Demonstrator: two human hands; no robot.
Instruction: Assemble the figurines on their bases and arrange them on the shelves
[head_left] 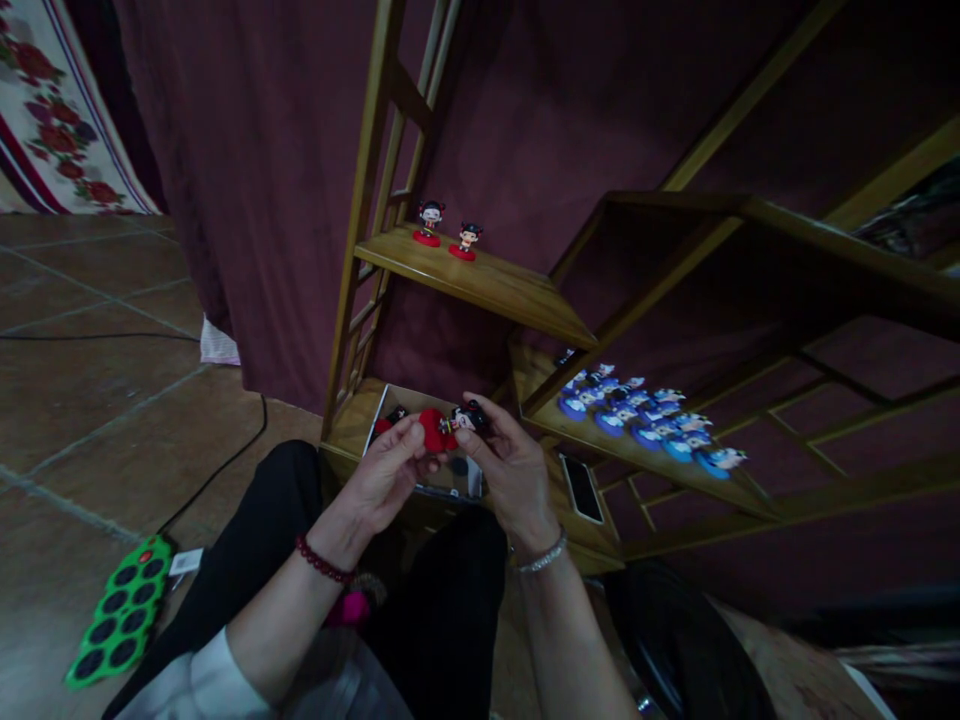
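Between both hands I hold a small figurine [466, 418] with black hair, lying sideways above an open box. My left hand [391, 462] pinches its round red base [436, 430]. The fingers of my right hand [510, 460] are closed around its head end. Below, the white-edged box [386, 400] rests on the lower shelf, with another dark-haired figurine [397, 413] at its left side. The rest of the box's contents are partly covered by my hands.
Two red-based figurines [427, 225] stand on the upper wooden shelf [480, 275]. Several blue-based figurines [649, 415] crowd a shelf at right. A phone [581, 488] lies on the lower wood. A green power strip [120, 612] with a black cord is on the tiled floor.
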